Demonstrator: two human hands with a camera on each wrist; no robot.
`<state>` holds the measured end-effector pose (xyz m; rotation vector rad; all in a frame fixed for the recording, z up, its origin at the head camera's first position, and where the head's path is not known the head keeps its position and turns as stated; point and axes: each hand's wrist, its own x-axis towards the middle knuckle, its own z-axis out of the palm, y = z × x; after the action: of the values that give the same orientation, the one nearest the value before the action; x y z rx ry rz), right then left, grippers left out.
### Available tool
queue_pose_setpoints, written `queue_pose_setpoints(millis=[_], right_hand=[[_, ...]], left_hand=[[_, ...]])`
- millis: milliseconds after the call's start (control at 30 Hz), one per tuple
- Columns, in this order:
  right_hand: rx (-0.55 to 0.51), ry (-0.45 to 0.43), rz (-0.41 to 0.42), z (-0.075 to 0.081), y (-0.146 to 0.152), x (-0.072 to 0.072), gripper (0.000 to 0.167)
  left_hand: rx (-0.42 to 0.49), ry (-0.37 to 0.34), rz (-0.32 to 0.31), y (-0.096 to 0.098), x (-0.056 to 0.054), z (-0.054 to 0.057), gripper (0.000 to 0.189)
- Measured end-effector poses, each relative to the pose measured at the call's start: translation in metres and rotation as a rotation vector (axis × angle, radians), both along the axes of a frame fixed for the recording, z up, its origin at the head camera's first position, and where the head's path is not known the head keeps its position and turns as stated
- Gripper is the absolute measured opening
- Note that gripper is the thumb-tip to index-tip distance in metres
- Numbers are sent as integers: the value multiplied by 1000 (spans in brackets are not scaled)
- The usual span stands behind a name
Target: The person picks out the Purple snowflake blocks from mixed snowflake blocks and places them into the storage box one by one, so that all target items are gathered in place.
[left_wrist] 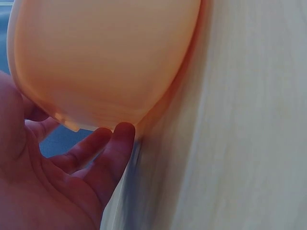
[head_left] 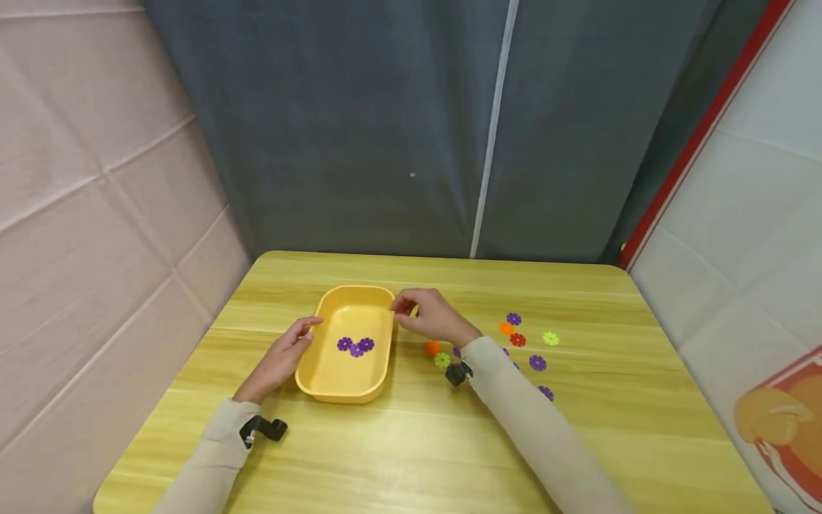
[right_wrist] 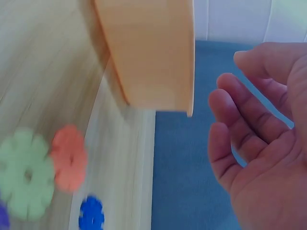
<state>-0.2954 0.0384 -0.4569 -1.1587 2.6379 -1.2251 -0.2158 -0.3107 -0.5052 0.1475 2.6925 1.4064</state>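
Our left hand (head_left: 280,359) lies against the near-left side of the tray (head_left: 315,378), fingers relaxed and nearly straight; in the left wrist view the fingertips (left_wrist: 123,132) touch the tray's (left_wrist: 105,57) outer wall low down, nothing pinched. Our right hand (head_left: 429,315) hangs at the tray's far-right corner, fingers loosely bent, gripping nothing; the right wrist view shows the palm (right_wrist: 268,153) released and apart from the tray's wall (right_wrist: 153,52).

Largest first. The table (head_left: 398,450), yellow wood grain, lies under both hands. The tray, yellow and oblong, sits between the two hands, flat on the table. Both sleeves are pale; a small black mount sits at each wrist, left (head_left: 265,429) and right (head_left: 458,373).

Inside the tray, between our hands, three purple discs (head_left: 356,346) lie clustered, touching or overlapping. Right of the right hand, loose discs are scattered on the table: an orange one (head_left: 432,348) and a green one (head_left: 442,360) just beside the wrist; farther right a purple (head_left: 513,318), an orange (head_left: 506,328), a red (head_left: 517,340), a light green (head_left: 550,338), and two more purple (head_left: 537,363) (head_left: 546,392). Some are partly hidden behind the right forearm.
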Motion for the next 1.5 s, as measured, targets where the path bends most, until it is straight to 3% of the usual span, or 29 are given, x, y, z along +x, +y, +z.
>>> queue_pose_setpoints(millis=[400,667,967,1167,1500], right_hand=[[28,-27,-63,-12,53,5,10],[63,-23,-101,-26,83,4,21],[142,-138,-135,-38,112,4,27],[163,-194,-193,-43,127,5,30],[294,-192,-246,-48,132,3,33]], left_hand=[[23,5,-2,-3,2,-3,44],[30,5,-1,-4,2,-3,44],[35,14,-2,-4,3,-4,43],[35,11,1,-3,2,-4,42],[35,-4,10,-4,1,-6,41]])
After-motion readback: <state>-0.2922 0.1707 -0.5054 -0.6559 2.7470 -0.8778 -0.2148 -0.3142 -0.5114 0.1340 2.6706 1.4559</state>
